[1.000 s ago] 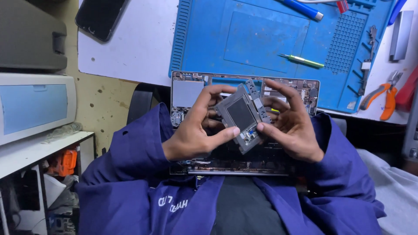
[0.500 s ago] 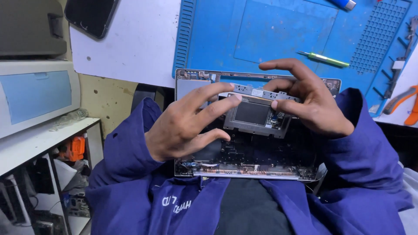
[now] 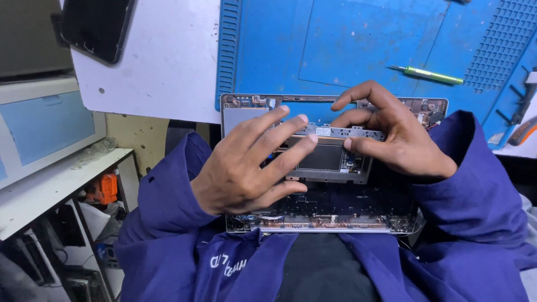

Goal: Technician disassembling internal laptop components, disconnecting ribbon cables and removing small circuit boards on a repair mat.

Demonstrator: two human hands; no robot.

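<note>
An opened laptop chassis (image 3: pixel 330 221) rests on my lap, its far edge against the table. A grey rectangular touchpad module (image 3: pixel 327 159) lies flat inside it near the middle. My left hand (image 3: pixel 246 168) has its fingers spread and pressing on the module's left side. My right hand (image 3: pixel 400 140) pinches the module's right end between thumb and fingers. Both arms wear dark blue sleeves.
A blue work mat (image 3: pixel 358 50) covers the white table (image 3: pixel 162 72) ahead, with a green screwdriver (image 3: pixel 428 74) on it. A black phone (image 3: pixel 95 25) lies at the table's left corner. Orange-handled pliers (image 3: pixel 523 131) sit at the right edge. A shelf (image 3: pixel 50 190) stands to the left.
The module was held up tilted between both hands a second ago; it has since been lowered flat into the chassis, and my fingers now press on it.
</note>
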